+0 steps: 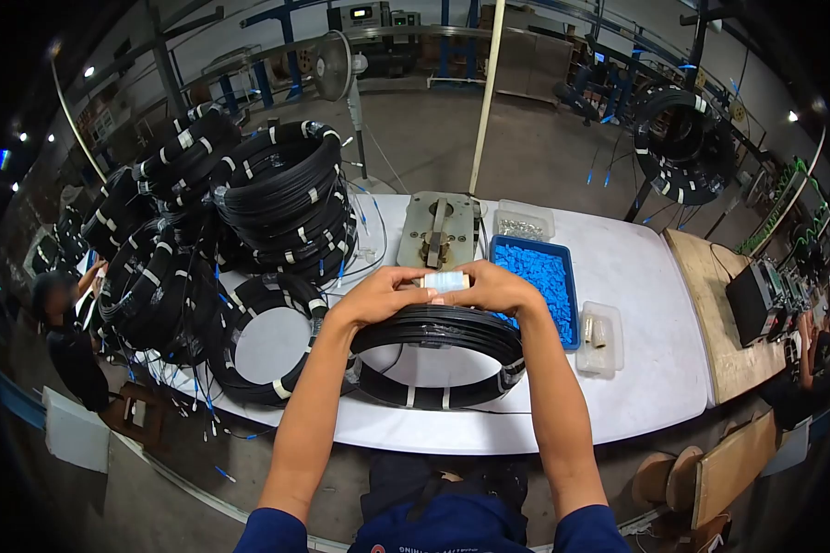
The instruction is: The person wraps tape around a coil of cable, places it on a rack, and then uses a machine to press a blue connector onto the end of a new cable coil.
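Left hand (375,297) and right hand (496,288) are gripping a pale roll (444,281) by its two ends, fingers curling round it and thumbs pressing at the near side. Roll is sitting just above the far rim of a black cable coil (445,398), which is lying on the white surface (641,373), near side. Roll is looking light, firm, maybe slightly slick; ends are seeming the best hold. Coil is looking heavier, springy, smooth-jacketed; opposite taped sections are probably giving better grip. Nothing is appearing fragile.
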A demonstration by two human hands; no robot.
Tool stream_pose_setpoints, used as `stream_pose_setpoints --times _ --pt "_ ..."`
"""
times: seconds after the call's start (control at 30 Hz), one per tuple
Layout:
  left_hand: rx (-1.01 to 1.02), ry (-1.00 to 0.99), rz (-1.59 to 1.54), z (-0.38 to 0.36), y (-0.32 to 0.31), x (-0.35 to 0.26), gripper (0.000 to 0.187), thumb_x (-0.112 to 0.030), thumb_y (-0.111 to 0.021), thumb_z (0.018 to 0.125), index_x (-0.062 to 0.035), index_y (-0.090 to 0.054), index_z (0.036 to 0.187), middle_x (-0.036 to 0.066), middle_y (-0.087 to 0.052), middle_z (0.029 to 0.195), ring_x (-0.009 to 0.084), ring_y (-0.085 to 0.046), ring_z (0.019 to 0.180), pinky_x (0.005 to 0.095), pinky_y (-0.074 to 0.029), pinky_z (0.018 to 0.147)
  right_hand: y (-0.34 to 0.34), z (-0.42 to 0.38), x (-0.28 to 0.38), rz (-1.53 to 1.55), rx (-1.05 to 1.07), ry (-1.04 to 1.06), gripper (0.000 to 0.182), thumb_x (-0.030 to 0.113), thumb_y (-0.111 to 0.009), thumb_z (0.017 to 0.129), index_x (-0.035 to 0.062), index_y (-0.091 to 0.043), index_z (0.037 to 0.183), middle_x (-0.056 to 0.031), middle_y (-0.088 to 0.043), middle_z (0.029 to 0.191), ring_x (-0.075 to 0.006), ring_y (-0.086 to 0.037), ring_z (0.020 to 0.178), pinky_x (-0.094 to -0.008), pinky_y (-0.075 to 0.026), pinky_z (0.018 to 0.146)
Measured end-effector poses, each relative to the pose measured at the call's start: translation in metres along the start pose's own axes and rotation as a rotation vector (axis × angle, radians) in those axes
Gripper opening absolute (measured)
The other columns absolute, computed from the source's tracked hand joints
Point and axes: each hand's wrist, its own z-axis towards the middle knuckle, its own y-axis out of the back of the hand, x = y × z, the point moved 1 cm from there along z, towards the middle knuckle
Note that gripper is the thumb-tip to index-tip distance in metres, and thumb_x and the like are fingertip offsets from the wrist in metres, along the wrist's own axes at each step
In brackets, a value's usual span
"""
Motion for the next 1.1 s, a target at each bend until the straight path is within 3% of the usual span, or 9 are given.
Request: stream_pose_setpoints --times 0.1,0.17,0.3,0.33,0.53,0.67,0.77,0.9,1.1 --pt "-0.175 -0.108 0.212 -0.009 -0.004 -0.012 0.045 -0.033 -0.063 0.096 0.0022 -0.064 0.125 0.014 -0.073 0.100 0.0212 -0.068 0.088 0.0320 -0.051 0.081 0.004 -0.013 0.020 0.215 -0.080 0.004 0.047 0.042 -0.084 0.077 0.0017 -0.070 0.094 -0.0047 -0.066 0.077 -0.0142 -0.060 0.068 -0.0281 -0.048 0.062" --pt "-0.196 0.116 0.373 -0.016 0.000 -0.021 0.040 -0.032 -0.061 0.098 0.0007 -0.066 0.120 0.017 -0.073 0.104 0.0240 -0.069 0.094 0.0332 -0.050 0.088 0.005 -0.008 0.009 0.132 -0.154 0.125 0.047 0.039 -0.084 0.078 -0.0004 -0.070 0.099 -0.0072 -0.070 0.085 -0.0155 -0.063 0.076 -0.0285 -0.050 0.069" --pt "-0.219 -0.046 0.651 -0.034 -0.027 -0.040 0.059 -0.052 -0.078 0.077 -0.0009 -0.070 0.105 0.014 -0.073 0.084 0.0300 -0.070 0.082 0.0377 -0.053 0.077 0.004 -0.014 0.025 0.127 -0.275 0.170 0.038 0.028 -0.081 0.084 0.0006 -0.068 0.106 -0.0036 -0.068 0.088 -0.0105 -0.061 0.081 -0.0270 -0.049 0.072" --pt "-0.286 -0.103 0.634 -0.028 -0.026 -0.024 0.074 -0.071 -0.078 0.063 -0.0040 -0.072 0.095 0.014 -0.072 0.078 0.0344 -0.070 0.077 0.0413 -0.054 0.072 0.006 -0.016 0.029 0.173 -0.257 0.159 0.046 0.034 -0.083 0.081 -0.0008 -0.069 0.108 -0.0080 -0.070 0.093 -0.0145 -0.064 0.085 -0.0293 -0.050 0.076" --pt "-0.350 -0.138 0.694 -0.019 -0.020 -0.008 0.060 -0.058 -0.080 0.068 -0.0088 -0.072 0.102 0.016 -0.072 0.083 0.0361 -0.069 0.077 0.0441 -0.054 0.071 0.003 -0.039 0.047 -0.135 -0.261 0.349 0.050 0.034 -0.085 0.076 0.0028 -0.070 0.111 -0.0096 -0.058 0.098 -0.0240 -0.058 0.096 -0.0331 -0.046 0.088" --pt "-0.378 -0.179 0.658 -0.020 -0.022 -0.004 0.040 -0.035 -0.079 0.069 -0.0141 -0.073 0.102 0.015 -0.072 0.085 0.0385 -0.068 0.079 0.0461 -0.054 0.071 -0.036 -0.073 0.053 -0.396 -0.529 0.396 0.056 0.043 -0.084 0.074 0.0086 -0.070 0.116 -0.0138 -0.055 0.092 -0.0318 -0.059 0.083 -0.0394 -0.050 0.075" --pt "-0.367 -0.155 0.648 -0.024 -0.029 -0.011 0.034 -0.028 -0.076 0.070 -0.0138 -0.072 0.100 0.015 -0.072 0.087 0.0389 -0.068 0.080 0.0459 -0.054 0.071 -0.061 -0.094 0.058 -0.328 -0.604 0.152 0.059 0.043 -0.082 0.076 0.0102 -0.066 0.122 -0.0137 -0.055 0.092 -0.0325 -0.060 0.083 -0.0392 -0.051 0.076" --pt "-0.417 -0.233 0.706 -0.027 -0.038 -0.013 0.034 -0.027 -0.075 0.071 -0.0136 -0.070 0.102 0.013 -0.072 0.088 0.0379 -0.068 0.079 0.0466 -0.053 0.069 -0.080 -0.092 0.040 -0.151 -0.734 0.273 0.059 0.045 -0.074 0.085 0.0059 -0.060 0.128 -0.0197 -0.062 0.098 -0.0369 -0.065 0.083 -0.0445 -0.053 0.073" --pt "-0.464 -0.249 0.727 -0.034 -0.048 -0.013 0.037 -0.030 -0.076 0.072 -0.0134 -0.069 0.104 0.011 -0.071 0.086 0.0368 -0.068 0.078 0.0463 -0.053 0.065 -0.093 -0.085 0.051 0.119 -0.981 0.180 0.029 0.028 -0.072 0.089 0.0010 -0.070 0.101 -0.0169 -0.067 0.091 -0.0343 -0.066 0.084 -0.0406 -0.051 0.077"
